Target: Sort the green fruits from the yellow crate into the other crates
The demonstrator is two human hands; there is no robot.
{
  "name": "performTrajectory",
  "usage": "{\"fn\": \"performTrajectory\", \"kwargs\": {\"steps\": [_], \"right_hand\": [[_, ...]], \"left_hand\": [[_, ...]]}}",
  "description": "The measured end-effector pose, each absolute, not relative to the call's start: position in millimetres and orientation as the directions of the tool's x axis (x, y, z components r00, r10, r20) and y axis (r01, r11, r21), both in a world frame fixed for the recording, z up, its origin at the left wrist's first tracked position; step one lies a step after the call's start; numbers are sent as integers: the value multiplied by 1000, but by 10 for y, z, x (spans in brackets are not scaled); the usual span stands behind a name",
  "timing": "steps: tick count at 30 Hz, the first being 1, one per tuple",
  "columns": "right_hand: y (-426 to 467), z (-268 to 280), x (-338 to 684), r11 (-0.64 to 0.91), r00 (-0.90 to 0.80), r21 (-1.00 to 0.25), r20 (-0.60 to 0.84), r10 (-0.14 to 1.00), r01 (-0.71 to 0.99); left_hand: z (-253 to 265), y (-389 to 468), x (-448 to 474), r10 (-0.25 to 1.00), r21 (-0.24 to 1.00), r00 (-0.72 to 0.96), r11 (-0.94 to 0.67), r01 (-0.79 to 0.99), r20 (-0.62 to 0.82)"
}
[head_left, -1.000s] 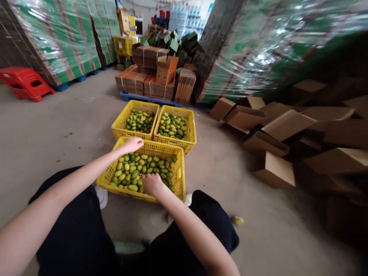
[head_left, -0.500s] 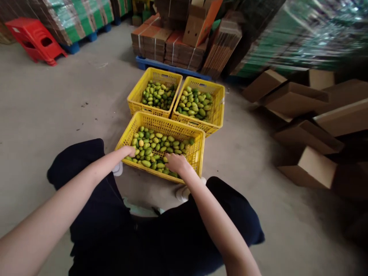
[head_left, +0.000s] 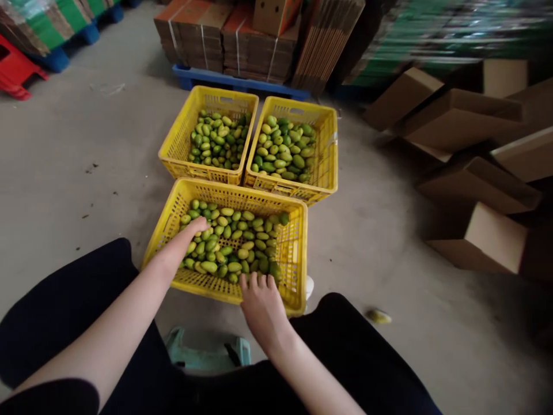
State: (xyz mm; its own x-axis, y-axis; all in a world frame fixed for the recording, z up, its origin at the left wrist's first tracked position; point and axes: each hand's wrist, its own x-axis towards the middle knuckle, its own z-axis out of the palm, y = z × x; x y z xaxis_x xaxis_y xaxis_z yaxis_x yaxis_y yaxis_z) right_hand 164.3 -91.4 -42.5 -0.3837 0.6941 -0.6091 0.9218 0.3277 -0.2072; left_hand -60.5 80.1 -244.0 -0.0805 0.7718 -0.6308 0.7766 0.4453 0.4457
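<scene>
A yellow plastic crate point(head_left: 298, 248) sits between my knees, its floor strewn with small green and yellowish mangoes point(head_left: 235, 267). My left hand point(head_left: 199, 226) reaches inside, over the fruit on the left; its fingers are curled, and whatever they hold is hidden. At the near wall is my right hand point(head_left: 261, 300), with bent fingers slightly apart over the rim and no fruit visible in them. A blurred yellow-green mango point(head_left: 378, 315) is over the floor to the right, beyond my knee.
Two more yellow crates point(head_left: 173, 155) of mangoes stand just behind. Farther back, bundled flat cartons point(head_left: 194, 43) rest on a blue pallet point(head_left: 242, 83). Opened cardboard boxes point(head_left: 492, 236) crowd the right side. A red stool point(head_left: 15, 69) is at far left; a pale green stool point(head_left: 207, 357) is beneath me.
My right hand has drawn back from the mangoes to the near rim. My left hand has moved farther into the crate. A mango now shows at right, and the view has shifted closer.
</scene>
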Motion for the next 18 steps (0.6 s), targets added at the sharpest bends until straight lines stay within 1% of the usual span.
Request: {"fn": "performTrajectory", "kwargs": {"steps": [4,6,8,10,12,15,18], "right_hand": [[-960,-478,1496,331,-456,-314,-618,641,890],[-978,-468,1433,364,-477,-313,-647,595,877],[-991,-453,1388,386,-478,-297,-675,562,873],[-1006,-447,1362,383,-468,-289,-691,551,877],[-1027,-451,1349,359,-457,-293,-678,575,886],[-1064,-452,1331,346,-463,-308,-629,624,886],[-1088,-419,1295,383,-485,-301,-610,626,873]], "left_hand": [[-2633,719,-562,784,253,-120,335,908,-609],[-2670,610,-553,800,176,-122,274,946,-587],[-2674,532,-567,808,125,-106,216,968,-579],[-2664,501,-593,808,91,-88,173,981,-583],[-2653,493,-606,798,71,-69,139,988,-599],[-2648,435,-556,767,80,-17,89,993,-642],[-2639,285,-444,758,88,-7,84,993,-652]]}}
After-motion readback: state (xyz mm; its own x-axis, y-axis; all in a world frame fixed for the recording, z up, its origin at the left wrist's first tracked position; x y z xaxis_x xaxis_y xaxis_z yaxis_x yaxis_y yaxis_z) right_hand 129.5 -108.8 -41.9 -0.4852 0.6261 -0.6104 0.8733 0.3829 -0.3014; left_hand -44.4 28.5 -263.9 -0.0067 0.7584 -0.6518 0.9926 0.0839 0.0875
